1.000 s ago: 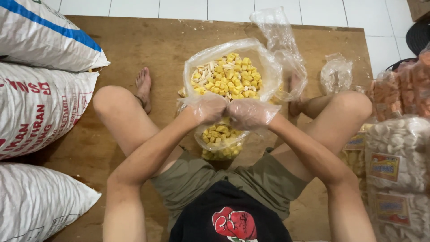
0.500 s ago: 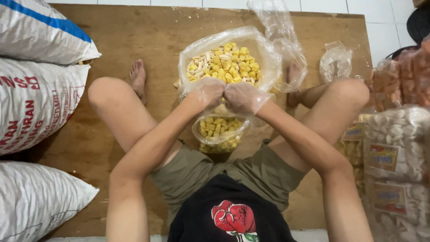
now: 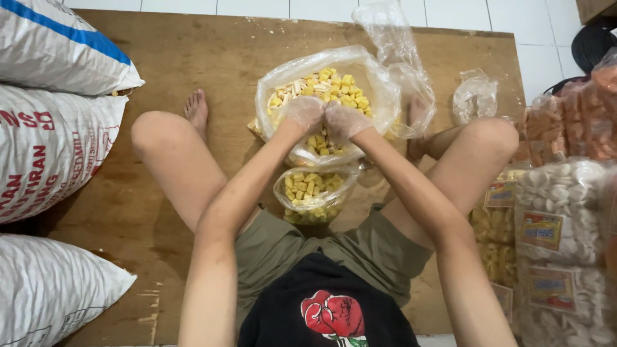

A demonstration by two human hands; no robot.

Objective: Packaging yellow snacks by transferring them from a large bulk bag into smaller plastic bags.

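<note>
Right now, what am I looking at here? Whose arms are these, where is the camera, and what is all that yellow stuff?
The camera sits on a person's head and looks down, so you see their own arms and legs. They sit on a wooden board. Both hands wear thin clear gloves: the left hand and right hand meet over a big clear bag of yellow snack cubes, their grip closed on plastic. A small filled bag lies between the legs. White sacks lie at the left, packed snack bags at the right.
</note>
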